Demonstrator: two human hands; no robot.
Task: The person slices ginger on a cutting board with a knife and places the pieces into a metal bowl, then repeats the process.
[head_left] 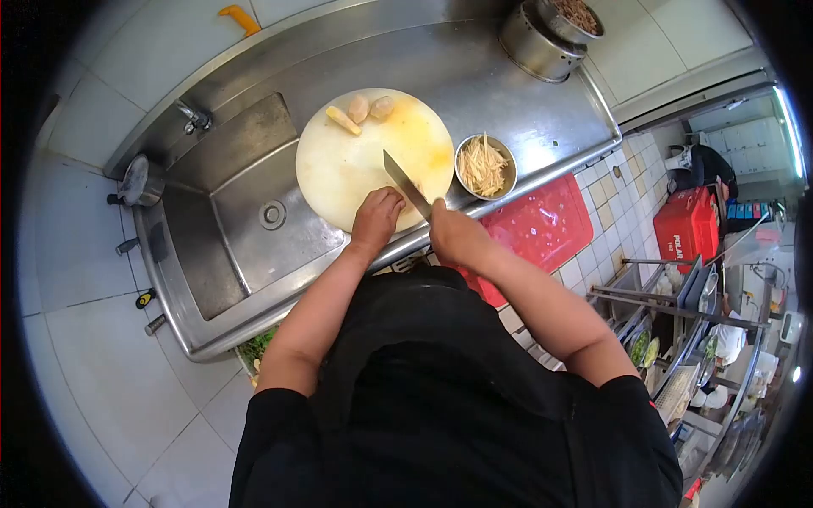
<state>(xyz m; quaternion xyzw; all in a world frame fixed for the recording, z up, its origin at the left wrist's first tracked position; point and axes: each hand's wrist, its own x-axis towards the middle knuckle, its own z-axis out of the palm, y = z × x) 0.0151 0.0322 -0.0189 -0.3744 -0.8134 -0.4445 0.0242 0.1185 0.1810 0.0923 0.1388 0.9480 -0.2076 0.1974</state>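
Observation:
My right hand (458,234) is closed around the handle of a kitchen knife (404,182), its wide blade slanting over the near part of a round white cutting board (326,182). Just left of the blade, my left hand (378,217) rests at the board's near edge with its fingers curled down. Whatever lies under those fingers is hidden. Toward the board's far side sit a peeled yellowish piece that looks like ginger (343,120) and two rounder pale pieces (370,107). A metal bowl (511,175) of pale yellow shreds (482,166) stands right of the board.
The board lies on a steel sink counter (440,59), with a basin (229,220) and tap (194,117) to its left. Metal pots (539,51) stand at the back right. Below are a red lid-like panel (542,229) and a red box (686,224). Shelving (669,339) stands at right.

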